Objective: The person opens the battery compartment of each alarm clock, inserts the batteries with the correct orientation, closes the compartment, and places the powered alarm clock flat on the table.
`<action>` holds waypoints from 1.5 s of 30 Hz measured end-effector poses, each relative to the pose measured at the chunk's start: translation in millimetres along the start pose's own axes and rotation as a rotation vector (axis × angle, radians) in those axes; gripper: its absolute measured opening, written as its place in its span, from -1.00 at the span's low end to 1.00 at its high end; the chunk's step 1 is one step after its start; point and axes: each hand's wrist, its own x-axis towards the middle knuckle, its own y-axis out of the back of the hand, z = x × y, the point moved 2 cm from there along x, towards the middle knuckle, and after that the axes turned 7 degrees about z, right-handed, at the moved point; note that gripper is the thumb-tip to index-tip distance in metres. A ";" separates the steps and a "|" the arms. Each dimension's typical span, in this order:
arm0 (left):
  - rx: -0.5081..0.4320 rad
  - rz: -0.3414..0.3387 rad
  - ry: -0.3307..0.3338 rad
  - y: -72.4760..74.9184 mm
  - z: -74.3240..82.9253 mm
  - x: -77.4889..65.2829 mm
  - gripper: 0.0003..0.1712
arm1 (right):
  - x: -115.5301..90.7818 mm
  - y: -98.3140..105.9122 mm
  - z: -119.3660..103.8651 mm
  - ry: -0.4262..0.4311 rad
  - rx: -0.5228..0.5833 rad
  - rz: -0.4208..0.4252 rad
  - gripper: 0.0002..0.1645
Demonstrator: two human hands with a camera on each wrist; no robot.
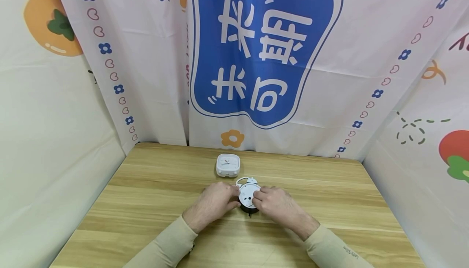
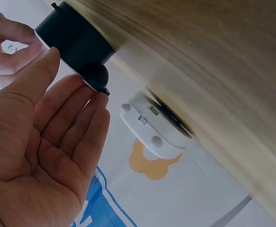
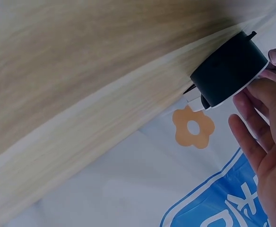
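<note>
A twin-bell alarm clock (image 1: 248, 196) lies on its face on the table, white back up, its handle and bells pointing away from me. From the side, its dark round case (image 2: 74, 40) shows in the left wrist view. My left hand (image 1: 214, 203) holds the clock at its left edge, thumb near the lower rim and fingers by the bell. On the other side my right hand (image 1: 278, 205) has its curled fingertips at the right part of the back. Whatever those fingertips cover is hidden. The clock's dial faces down, out of sight.
Just beyond the alarm clock stands a small white square clock (image 1: 228, 165), its dial tilted upward. The wooden table (image 1: 154, 194) ends at a printed cloth (image 1: 161, 109) at the back, with cloth walls left and right.
</note>
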 end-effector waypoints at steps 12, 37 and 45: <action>0.008 0.009 -0.008 0.6 0.5 -0.8 -0.78 | 0.5 1.9 -1.3 0.005 -0.044 0.013 -0.75; 0.025 0.010 -0.023 0.3 -0.5 -1.1 -0.76 | 0.8 3.3 -0.2 -0.006 -0.020 -0.026 -0.73; 0.016 0.007 -0.020 -0.7 0.1 -0.7 -0.78 | 0.2 4.5 -0.3 -0.003 -0.038 0.001 -0.76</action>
